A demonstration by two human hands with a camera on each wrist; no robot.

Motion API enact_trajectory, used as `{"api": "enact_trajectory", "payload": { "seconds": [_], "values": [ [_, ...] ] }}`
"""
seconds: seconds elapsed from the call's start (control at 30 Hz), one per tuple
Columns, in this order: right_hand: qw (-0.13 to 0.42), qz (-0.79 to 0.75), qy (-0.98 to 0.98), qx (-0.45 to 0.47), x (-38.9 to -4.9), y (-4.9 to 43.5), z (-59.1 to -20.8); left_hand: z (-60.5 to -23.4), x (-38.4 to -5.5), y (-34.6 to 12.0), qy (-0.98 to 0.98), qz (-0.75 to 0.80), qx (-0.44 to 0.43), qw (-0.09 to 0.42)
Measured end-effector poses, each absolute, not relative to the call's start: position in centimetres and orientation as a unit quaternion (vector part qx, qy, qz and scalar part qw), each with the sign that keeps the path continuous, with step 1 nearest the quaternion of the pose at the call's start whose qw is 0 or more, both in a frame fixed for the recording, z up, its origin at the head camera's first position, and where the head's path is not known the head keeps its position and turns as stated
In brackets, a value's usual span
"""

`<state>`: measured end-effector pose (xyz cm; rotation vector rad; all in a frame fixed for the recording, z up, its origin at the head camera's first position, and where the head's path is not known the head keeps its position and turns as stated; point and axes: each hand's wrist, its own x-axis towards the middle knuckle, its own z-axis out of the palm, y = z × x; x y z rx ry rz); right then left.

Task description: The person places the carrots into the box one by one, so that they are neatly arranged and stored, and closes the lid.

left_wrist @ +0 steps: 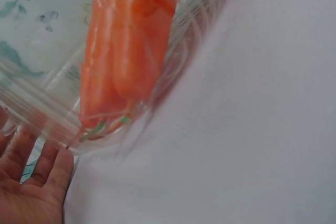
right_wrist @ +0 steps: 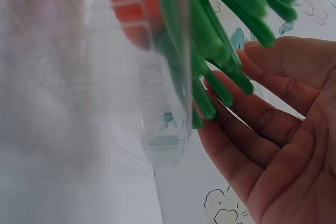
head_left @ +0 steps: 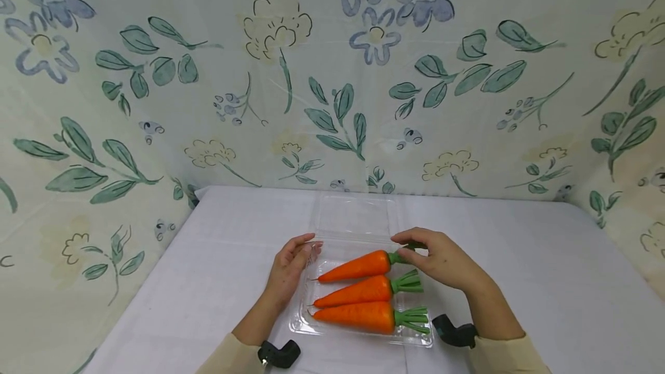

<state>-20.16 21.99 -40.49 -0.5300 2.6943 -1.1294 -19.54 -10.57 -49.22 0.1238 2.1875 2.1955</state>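
Observation:
Three orange carrots with green stems lie side by side in a clear plastic clamshell box [head_left: 363, 341]: a far carrot [head_left: 355, 266], a middle carrot [head_left: 355, 292] and a near carrot [head_left: 355, 317]. My left hand [head_left: 288, 267] is at the box's far left corner. Its fingers [left_wrist: 55, 169] look fairly straight against the outer wall in the left wrist view. My right hand [head_left: 441, 255] is at the far carrot's stems, at the box's right side. In the right wrist view its fingers [right_wrist: 257, 124] lie beside the green stems [right_wrist: 210, 40], with the thumb apart from them.
The box's clear lid [head_left: 355, 215] lies folded back toward the far table edge. A white cloth [head_left: 208, 281] covers the table. Behind it hangs a floral curtain [head_left: 332, 74]. Black wrist devices [head_left: 280, 354] sit near both sleeves.

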Motion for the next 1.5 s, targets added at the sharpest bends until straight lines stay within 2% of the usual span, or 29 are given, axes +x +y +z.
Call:
{"api": "enact_trajectory", "payload": {
  "seconds": [0.37,0.57,0.8,0.93,1.2,1.5],
  "values": [
    [0.038,-0.376,0.915,-0.139,-20.3,23.4,-40.2,-49.4,-19.6,-10.6,0.709,0.704,0.038,0.016],
    [0.046,-0.385,0.912,-0.131,-20.4,23.7,-40.4,-49.3,-19.6,-10.6,0.703,0.71,0.039,0.018],
    [0.048,-0.401,0.911,-0.086,-21.0,24.4,-41.2,-48.5,-20.3,-11.0,0.685,0.727,0.012,0.047],
    [0.077,-0.428,0.899,-0.047,-21.4,24.6,-41.8,-47.8,-20.9,-11.5,0.658,0.749,0.001,0.076],
    [0.194,-0.472,0.859,-0.037,-21.4,24.8,-42.6,-46.8,-21.7,-12.5,0.605,0.787,-0.002,0.12],
    [0.236,-0.555,0.797,-0.025,-22.1,25.5,-43.7,-47.1,-21.6,-12.6,0.624,0.77,0.008,0.136]
  ]
}}
